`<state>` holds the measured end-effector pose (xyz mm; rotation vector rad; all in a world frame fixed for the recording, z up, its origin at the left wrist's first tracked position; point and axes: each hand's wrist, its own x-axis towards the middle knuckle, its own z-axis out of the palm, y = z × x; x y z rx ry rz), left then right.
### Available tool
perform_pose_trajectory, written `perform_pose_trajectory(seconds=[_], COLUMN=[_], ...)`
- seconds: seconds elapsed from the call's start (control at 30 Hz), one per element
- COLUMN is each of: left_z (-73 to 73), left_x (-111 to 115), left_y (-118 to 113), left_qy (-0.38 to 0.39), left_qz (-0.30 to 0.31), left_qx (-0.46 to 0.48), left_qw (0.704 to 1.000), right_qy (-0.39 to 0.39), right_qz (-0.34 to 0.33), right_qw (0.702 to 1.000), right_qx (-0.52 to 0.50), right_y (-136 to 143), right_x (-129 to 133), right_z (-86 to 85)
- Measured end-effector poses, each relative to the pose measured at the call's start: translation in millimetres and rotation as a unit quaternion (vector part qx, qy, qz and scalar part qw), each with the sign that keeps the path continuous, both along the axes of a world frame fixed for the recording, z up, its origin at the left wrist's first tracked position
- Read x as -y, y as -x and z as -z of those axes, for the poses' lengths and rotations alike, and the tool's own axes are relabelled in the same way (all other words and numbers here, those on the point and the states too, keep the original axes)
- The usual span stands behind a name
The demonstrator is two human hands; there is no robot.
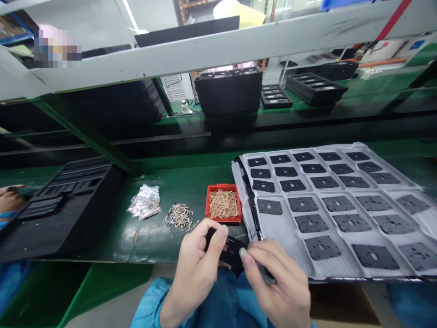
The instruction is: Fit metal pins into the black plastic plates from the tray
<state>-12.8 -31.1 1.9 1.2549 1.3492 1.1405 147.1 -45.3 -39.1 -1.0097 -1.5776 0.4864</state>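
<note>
A black flat plate (pixel 232 249) with small cut-outs is held over the table's front edge. My left hand (pixel 201 262) grips its left end, thumb on top. At its right end, the thumb and fingers of my right hand (pixel 276 275) are closed on the plate's edge; whether they also hold a small part is hidden. Just beyond the hands stands a red tray (pixel 223 219) of small brass-coloured pieces. Left of it lie a loose pile of small metal parts (pixel 179 216) and a clear plastic bag (pixel 146 202). A grey moulded tray (pixel 276 232) with rows of similar black plates is at right.
On the left is a large black foam tray (pixel 85 218), with another person's hand (pixel 11 199) beyond it. A green bin (pixel 102 287) is below the table edge. Stacked black trays (pixel 228 93) stand at the back, under a grey crossbeam (pixel 205 48).
</note>
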Motion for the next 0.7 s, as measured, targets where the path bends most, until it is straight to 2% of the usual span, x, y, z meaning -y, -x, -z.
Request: perform_pose_trajectory(seconds=[0.1, 0.2, 0.27, 0.37, 0.5, 0.6, 0.7], left_z=[-1.6, -4.9, -7.0, -7.1, -1.0, 5.1, 9.4], left_x=[3, 6, 7, 8, 10, 14, 21], left_y=[4, 8, 11, 16, 21, 23, 24], left_qy=[-0.028, -0.08, -0.121, -0.196, -0.299, -0.348, -0.371], left_qz=[0.028, 0.038, 0.043, 0.067, 0.086, 0.097, 0.079], left_qx=[-0.022, -0.093, -0.149, -0.205, -0.202, -0.177, -0.186], left_qw=[0.999, 0.992, 0.98, 0.957, 0.929, 0.915, 0.906], right_qy=[-0.075, -0.118, -0.126, -0.11, -0.058, -0.047, -0.1], right_qz=[0.082, 0.086, 0.077, 0.038, -0.006, 0.012, 0.039], right_qw=[0.991, 0.979, 0.977, 0.987, 0.998, 0.999, 0.993], right_qx=[0.075, 0.141, 0.151, 0.113, 0.031, -0.016, -0.053], right_y=[-8, -9, -7, -3, 6, 16, 25], right_x=[-3, -6, -8, -10, -11, -12, -14], right_z=[2.9, 0.9, -2.0, -5.6, -7.5, -5.6, 1.0])
